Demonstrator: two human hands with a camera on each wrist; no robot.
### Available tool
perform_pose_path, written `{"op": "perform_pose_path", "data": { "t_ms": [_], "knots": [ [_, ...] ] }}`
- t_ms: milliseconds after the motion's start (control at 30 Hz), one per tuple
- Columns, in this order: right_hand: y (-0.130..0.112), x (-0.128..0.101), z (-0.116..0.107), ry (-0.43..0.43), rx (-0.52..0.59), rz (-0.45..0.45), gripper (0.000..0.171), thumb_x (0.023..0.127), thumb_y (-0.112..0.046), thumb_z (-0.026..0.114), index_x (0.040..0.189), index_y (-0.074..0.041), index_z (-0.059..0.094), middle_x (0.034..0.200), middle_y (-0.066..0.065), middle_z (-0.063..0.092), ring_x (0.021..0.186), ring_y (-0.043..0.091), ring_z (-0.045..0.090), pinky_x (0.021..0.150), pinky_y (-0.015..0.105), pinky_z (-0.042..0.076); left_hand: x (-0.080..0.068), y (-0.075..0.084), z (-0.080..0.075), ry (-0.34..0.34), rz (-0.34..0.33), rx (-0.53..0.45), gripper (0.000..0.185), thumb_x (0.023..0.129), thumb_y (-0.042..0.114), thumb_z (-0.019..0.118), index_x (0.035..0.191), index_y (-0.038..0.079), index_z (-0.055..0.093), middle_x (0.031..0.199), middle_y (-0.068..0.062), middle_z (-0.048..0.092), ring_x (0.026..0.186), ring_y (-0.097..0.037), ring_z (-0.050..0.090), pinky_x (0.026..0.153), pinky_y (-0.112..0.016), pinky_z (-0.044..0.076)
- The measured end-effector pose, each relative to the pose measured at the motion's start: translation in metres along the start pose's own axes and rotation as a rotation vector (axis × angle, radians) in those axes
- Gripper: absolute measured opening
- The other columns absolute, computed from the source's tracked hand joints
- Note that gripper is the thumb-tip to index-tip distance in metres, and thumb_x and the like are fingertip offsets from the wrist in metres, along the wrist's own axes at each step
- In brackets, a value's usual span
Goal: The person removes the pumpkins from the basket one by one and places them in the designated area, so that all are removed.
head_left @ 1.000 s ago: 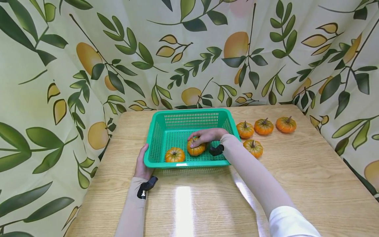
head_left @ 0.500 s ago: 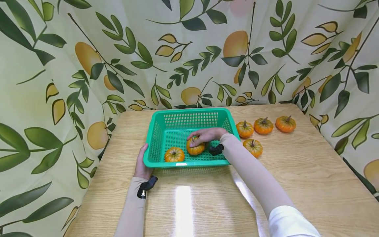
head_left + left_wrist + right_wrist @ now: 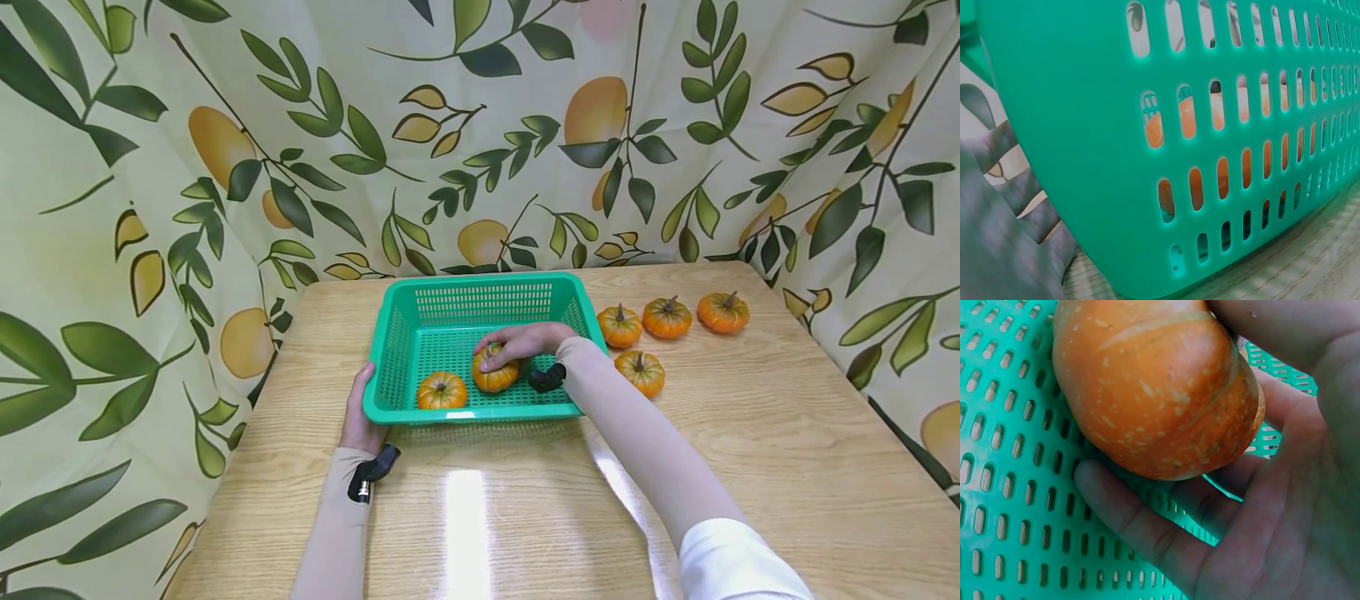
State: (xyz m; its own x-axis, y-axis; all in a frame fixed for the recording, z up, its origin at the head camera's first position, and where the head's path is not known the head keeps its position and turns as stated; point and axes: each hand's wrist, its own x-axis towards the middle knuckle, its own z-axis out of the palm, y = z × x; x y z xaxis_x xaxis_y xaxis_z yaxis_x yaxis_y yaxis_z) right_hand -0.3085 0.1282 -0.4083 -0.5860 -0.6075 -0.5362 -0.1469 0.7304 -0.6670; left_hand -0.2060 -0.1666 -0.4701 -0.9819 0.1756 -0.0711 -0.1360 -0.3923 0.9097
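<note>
Inside a green plastic basket (image 3: 480, 416), my right hand (image 3: 528, 340) grips a small orange pumpkin (image 3: 493, 375), its thumb on the near side by the stem. The right wrist view shows this pumpkin (image 3: 1154, 394) up close, with the fingers (image 3: 1141, 519) reaching beneath it over the slotted floor. A second pumpkin (image 3: 442, 391) sits to its left near the basket's front wall. My left hand (image 3: 360, 417) rests against the basket's left side, with its fingers (image 3: 1022, 187) extended along the outer wall in the left wrist view.
Several more pumpkins stand on the wooden table (image 3: 405, 517) right of the basket: one by its right wall (image 3: 619, 326), one nearer the front (image 3: 640, 372), others farther right (image 3: 723, 312). A leaf-and-fruit patterned curtain (image 3: 480, 150) surrounds the table's back and sides.
</note>
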Motion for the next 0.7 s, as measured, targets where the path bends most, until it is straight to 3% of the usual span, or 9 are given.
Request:
{"op": "perform_pose_path", "data": {
  "t_ms": [700],
  "knots": [
    [-0.0016, -0.0012, 0.0003, -0.012, 0.011, 0.002, 0.062, 0.084, -0.057, 0.063, 0.139, -0.033, 0.046, 0.148, 0.002, 0.035, 0.132, 0.022, 0.035, 0.109, 0.045, 0.035, 0.0004, -0.0006, -0.0005, 0.003, -0.008, -0.007, 0.065, 0.096, 0.056, 0.036, 0.15, 0.022, 0.026, 0.155, -0.006, 0.028, 0.14, -0.025, 0.028, 0.111, -0.038, 0.025]
  ]
}}
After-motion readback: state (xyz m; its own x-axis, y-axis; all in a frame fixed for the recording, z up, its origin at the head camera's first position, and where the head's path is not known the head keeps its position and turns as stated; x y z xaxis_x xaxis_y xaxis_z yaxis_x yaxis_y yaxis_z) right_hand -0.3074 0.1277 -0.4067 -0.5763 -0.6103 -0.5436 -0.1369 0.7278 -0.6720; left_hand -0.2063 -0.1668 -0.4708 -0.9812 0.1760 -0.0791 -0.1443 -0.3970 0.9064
